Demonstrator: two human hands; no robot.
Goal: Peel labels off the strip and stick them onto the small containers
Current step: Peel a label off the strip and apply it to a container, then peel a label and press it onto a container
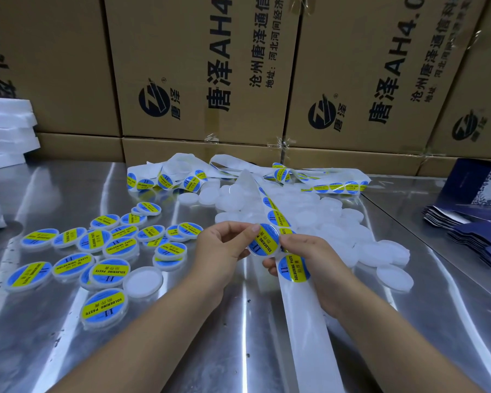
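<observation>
Both hands are engaged above the steel surface (238,321). The left hand (224,245) pinches a container (263,243) by its left edge, a blue-and-yellow label on its face. The right hand (305,258) is curled round the strip (309,321), its thumb tip at the container's right rim (exact contact cannot be told). One label (294,269) sits on the strip just below the thumb. Labelled containers (111,248) lie scattered to the left, blank containers (332,219) are heaped to the right, and cartons (204,66) stand behind.
</observation>
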